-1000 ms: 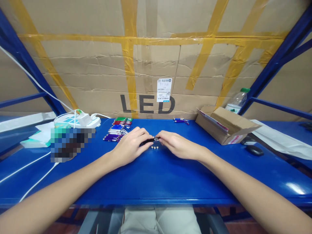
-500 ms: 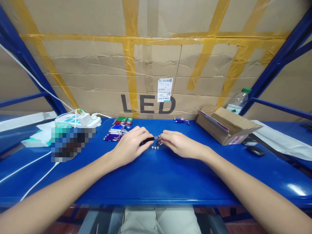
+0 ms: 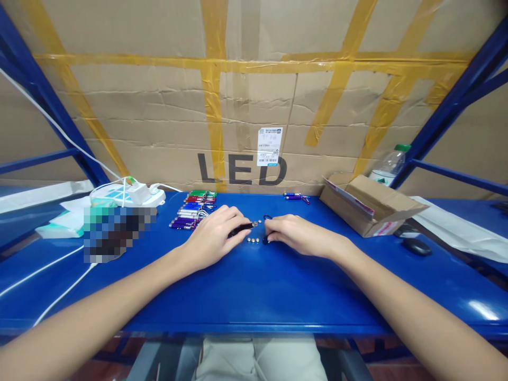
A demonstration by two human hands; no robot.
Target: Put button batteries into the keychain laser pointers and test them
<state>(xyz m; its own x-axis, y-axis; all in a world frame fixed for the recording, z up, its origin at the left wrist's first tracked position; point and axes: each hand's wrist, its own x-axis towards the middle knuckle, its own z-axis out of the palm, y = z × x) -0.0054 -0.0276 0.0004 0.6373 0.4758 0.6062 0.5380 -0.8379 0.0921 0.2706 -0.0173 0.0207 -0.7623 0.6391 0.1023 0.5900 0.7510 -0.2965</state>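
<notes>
My left hand (image 3: 218, 233) is closed around a slim black penlight (image 3: 240, 229) lying sideways, its silvery end pointing right. My right hand (image 3: 289, 233) pinches a black carabiner clip (image 3: 267, 217), parts of which show above and below the fingertips; whether an end cap is attached is hidden. A small gap separates the two hands. Several small silvery button cells (image 3: 253, 240) lie in a row on the table just below that gap. One more small silvery piece (image 3: 259, 221) sits beside the penlight's end.
Rows of coloured penlights (image 3: 194, 209) lie behind my left hand. Two blue penlights (image 3: 293, 196) rest at the back of the blue table (image 3: 254, 296). An open carton (image 3: 369, 203) and a black mouse (image 3: 416, 246) are right; a power strip (image 3: 151, 198) is left.
My right hand has drawn slightly right, away from the penlight's end, with the black carabiner clip turned in its fingers. My left hand has hardly moved.
</notes>
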